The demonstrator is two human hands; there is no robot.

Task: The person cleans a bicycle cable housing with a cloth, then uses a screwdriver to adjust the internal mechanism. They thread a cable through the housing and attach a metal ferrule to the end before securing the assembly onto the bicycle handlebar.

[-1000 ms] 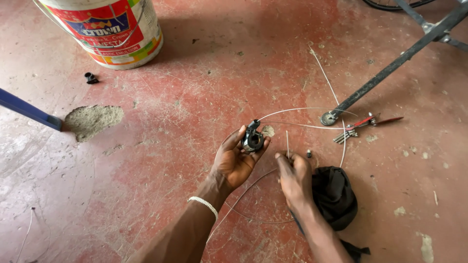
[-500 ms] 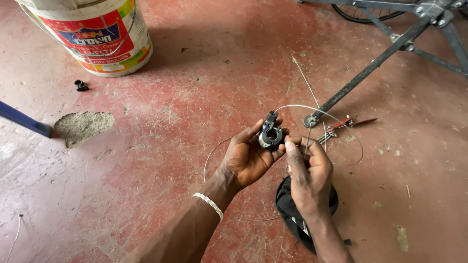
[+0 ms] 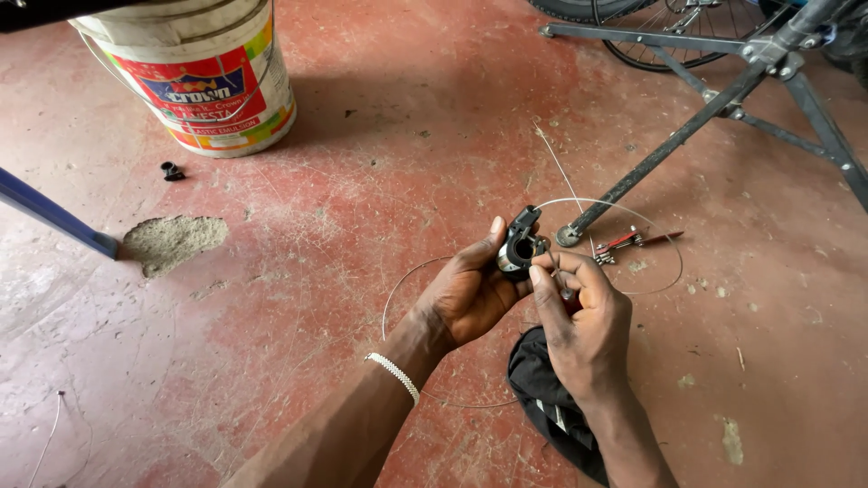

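My left hand holds a small black bicycle shifter part up between thumb and fingers. My right hand is closed beside it, pinching the thin steel cable where it meets the part. The cable loops out over the red floor to the right and under my left wrist. A beaded white bracelet sits on my left wrist.
A black cloth lies under my right forearm. Red-handled pliers lie by a black metal stand leg. A paint bucket stands at upper left, a blue bar at left, a bicycle wheel at top.
The view has shifted, so the bucket and stand sit lower in the frame. My right hand has closed in on the part and now pinches the cable at it.
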